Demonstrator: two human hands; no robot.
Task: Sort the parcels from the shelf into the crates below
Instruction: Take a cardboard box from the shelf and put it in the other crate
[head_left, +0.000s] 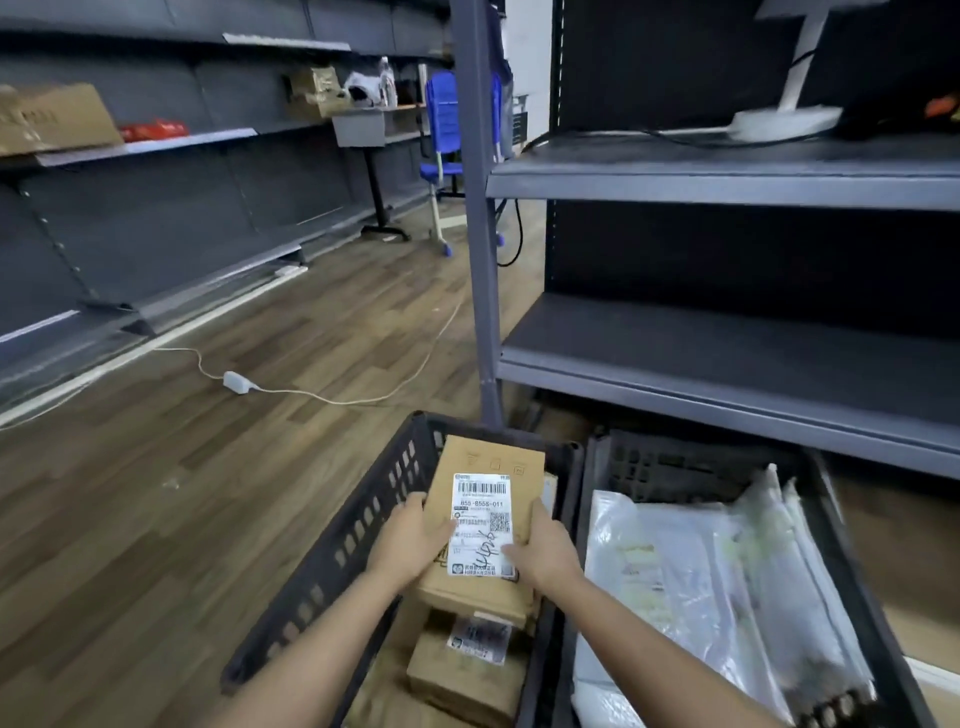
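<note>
I hold a flat brown cardboard parcel (488, 462) over the left crate (363, 525), its white shipping label (480, 519) facing up with handwriting across it. Below it in that black slotted crate lie more cardboard boxes (462, 670), one with a label of its own. Just to the right, touching or nearly touching the first, stands the right crate (675, 467), filled with pale plastic mailer bags (701, 571) lying and leaning against each other.

My left hand (410, 540) grips the parcel's left edge, thumb across the top by the label. My right hand (545, 551) grips the right edge, thumb on the label's lower corner. Both forearms reach in from the near edge, bare, and the parcel tilts slightly away from me.

Beyond the crates rises the grey metal shelf (727, 364), its upright post (480, 260) standing right behind the left crate. A white lamp base (784, 122) with a cable sits on the upper level.

The floor (182, 493) is wood-patterned planks; a white power adapter (236, 381) and its cord trail across it at the left. Along the left wall runs dark shelving (156, 208) carrying a cardboard box (57, 122). At the far end stand a small desk (363, 127) and a blue chair (444, 135).
</note>
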